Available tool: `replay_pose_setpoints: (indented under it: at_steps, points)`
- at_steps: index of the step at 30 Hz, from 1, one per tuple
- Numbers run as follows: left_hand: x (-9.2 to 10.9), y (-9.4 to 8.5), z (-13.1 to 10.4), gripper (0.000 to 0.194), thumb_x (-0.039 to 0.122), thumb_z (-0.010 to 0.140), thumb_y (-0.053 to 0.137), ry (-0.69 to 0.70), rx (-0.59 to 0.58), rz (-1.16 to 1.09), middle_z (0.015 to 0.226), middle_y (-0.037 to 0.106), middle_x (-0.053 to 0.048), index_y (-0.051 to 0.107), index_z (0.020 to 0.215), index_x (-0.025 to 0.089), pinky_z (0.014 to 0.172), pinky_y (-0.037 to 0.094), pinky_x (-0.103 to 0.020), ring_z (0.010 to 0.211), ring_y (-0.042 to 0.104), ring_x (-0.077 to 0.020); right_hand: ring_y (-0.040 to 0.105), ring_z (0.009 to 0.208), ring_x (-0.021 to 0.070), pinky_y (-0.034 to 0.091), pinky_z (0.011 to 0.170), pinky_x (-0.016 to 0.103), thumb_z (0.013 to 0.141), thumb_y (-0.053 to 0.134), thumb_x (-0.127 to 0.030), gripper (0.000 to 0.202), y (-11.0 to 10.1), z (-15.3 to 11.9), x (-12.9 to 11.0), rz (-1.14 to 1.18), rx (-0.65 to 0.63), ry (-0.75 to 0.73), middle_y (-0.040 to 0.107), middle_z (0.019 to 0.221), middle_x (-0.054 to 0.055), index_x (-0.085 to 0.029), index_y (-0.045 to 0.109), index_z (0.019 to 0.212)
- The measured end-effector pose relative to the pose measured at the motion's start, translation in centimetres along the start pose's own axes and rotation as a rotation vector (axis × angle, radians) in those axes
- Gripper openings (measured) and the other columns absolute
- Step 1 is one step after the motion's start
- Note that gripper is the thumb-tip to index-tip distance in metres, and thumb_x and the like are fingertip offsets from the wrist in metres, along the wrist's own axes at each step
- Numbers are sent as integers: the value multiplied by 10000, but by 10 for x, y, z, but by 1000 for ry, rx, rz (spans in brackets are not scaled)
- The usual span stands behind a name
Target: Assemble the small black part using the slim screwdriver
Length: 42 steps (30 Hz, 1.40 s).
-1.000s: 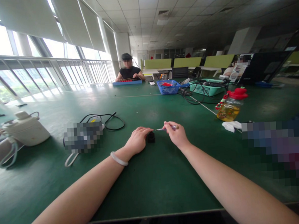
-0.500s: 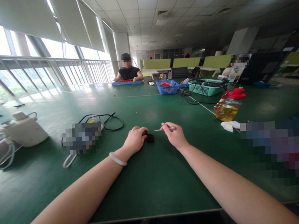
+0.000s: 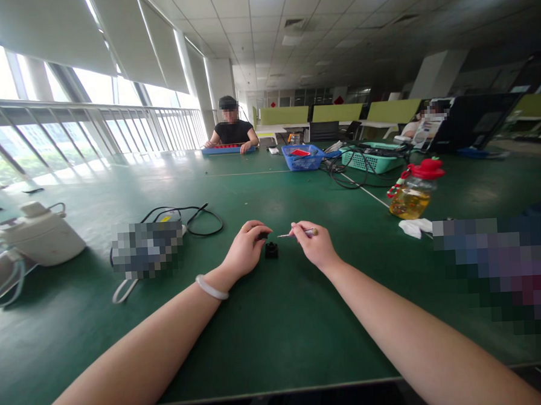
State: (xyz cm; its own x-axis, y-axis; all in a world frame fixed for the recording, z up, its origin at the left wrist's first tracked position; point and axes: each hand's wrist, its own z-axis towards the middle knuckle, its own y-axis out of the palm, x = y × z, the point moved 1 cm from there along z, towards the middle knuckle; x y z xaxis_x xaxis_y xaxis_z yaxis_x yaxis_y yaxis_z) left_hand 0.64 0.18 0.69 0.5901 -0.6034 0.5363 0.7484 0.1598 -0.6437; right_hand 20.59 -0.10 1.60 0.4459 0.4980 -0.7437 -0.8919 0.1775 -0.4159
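Between thumb and fingers, my left hand [image 3: 246,249] pinches a small black part [image 3: 264,235], partly hidden by the fingers. A small black square block [image 3: 271,250] with a raised top sits on the green table [image 3: 278,341], just right of and below that hand. My right hand [image 3: 315,243] is closed round a small screwdriver [image 3: 309,232]. Its thin metal shaft points left toward the black part, with a small gap between the tip and the part.
To the left lie a blurred-out device [image 3: 146,248] with a black cable and a white bottle [image 3: 43,235]. At right stand a red-lidded jar [image 3: 414,190] and a white tissue [image 3: 416,227]. Farther back are a blue basket [image 3: 302,158], a green basket [image 3: 372,159] and a seated person [image 3: 233,132].
My left hand has lifted the small black part up off the black block, which now stands apart on the table. My right hand and the screwdriver have hardly moved.
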Motion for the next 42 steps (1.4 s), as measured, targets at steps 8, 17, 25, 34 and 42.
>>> replay_pose_setpoints:
  at_steps: [8, 17, 25, 34, 42]
  points:
    - [-1, 0, 0, 263, 82, 830, 471, 63, 9, -179, 1084, 574, -78, 658, 979, 193, 882, 519, -334, 996, 590, -183, 483, 509, 122, 336, 511, 231, 880, 473, -403, 352, 1, 1, 2, -5, 3, -3, 527, 529, -19, -190, 641, 657]
    - [4, -1, -2, 316, 104, 838, 487, 142, -133, -47, 1086, 675, -33, 648, 1083, 222, 946, 486, -340, 1014, 616, -181, 486, 513, 124, 339, 516, 232, 878, 470, -409, 357, 2, 0, 1, -4, -1, -2, 532, 533, -16, -190, 639, 653]
    - [5, 0, -4, 307, 139, 869, 478, 249, -226, 60, 1098, 698, -31, 689, 1068, 241, 958, 488, -336, 1051, 623, -177, 503, 513, 126, 354, 523, 234, 876, 467, -423, 368, 1, 0, 0, -16, 6, -8, 559, 541, -12, -193, 642, 650]
    - [10, -2, -2, 355, 166, 891, 427, 128, -196, 200, 1118, 666, -61, 657, 1147, 252, 942, 486, -334, 1064, 601, -198, 492, 510, 122, 348, 514, 232, 875, 467, -416, 365, 0, 0, -2, -12, 3, -4, 550, 541, -12, -188, 642, 650]
    - [-21, -2, -2, 416, 182, 776, 613, -183, -96, 395, 1035, 687, -115, 601, 1192, 187, 898, 491, -418, 1008, 619, -287, 481, 495, 128, 342, 493, 240, 882, 460, -420, 369, -2, 0, -3, -2, -26, 7, 537, 526, -12, -191, 641, 657]
